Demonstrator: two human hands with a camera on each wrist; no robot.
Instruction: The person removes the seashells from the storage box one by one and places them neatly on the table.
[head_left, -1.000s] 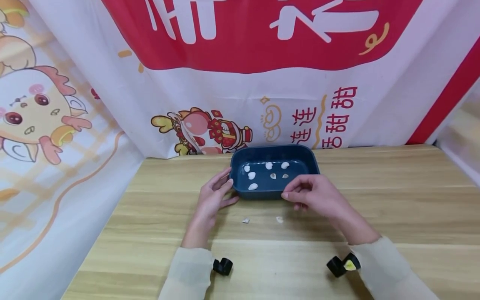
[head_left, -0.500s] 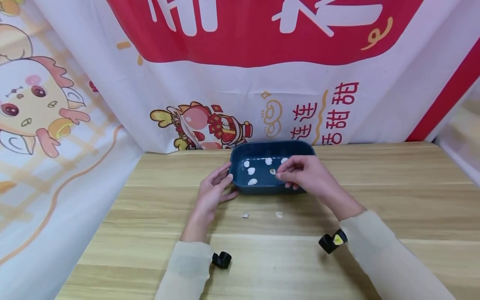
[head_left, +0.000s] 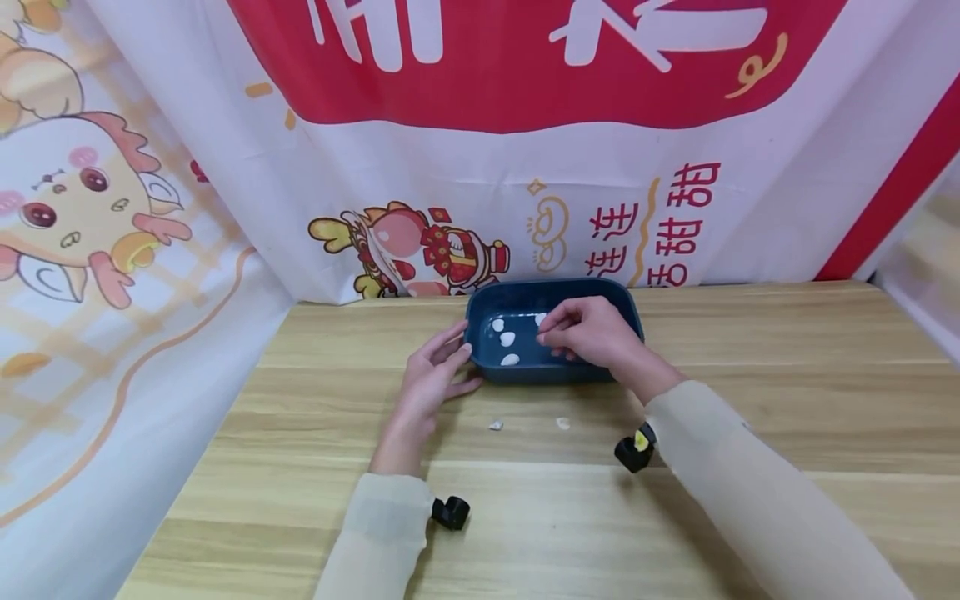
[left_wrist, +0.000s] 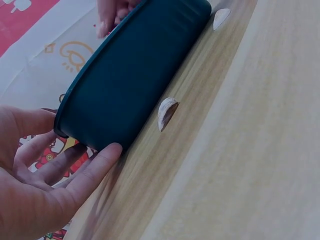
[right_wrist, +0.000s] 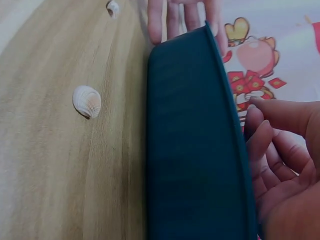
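Note:
A dark blue rectangular box [head_left: 540,375] stands against the back of the wooden table. Several white seashells [head_left: 507,339] lie on its floor. My left hand [head_left: 431,379] steadies its left end, with spread, fairly straight fingers against the outer wall and the thumb at the rim. Over the middle of the box, my right hand [head_left: 588,333] has thumb and forefinger pinched together as on a seashell; the fingers hide the thing itself. That hand also covers shells on the right. In the right wrist view its fingers [right_wrist: 287,115] sit beyond the rim.
Two loose shells lie on the table [head_left: 300,500] in front of the box: one to the left [head_left: 496,425], a paler shell [head_left: 562,423] to the right. A printed cloth [head_left: 525,150] hangs right behind the box.
My right hand has moved from the front rim inward and left over the middle of the box, its fingers still pinched. The left hand has stayed at the box's end.

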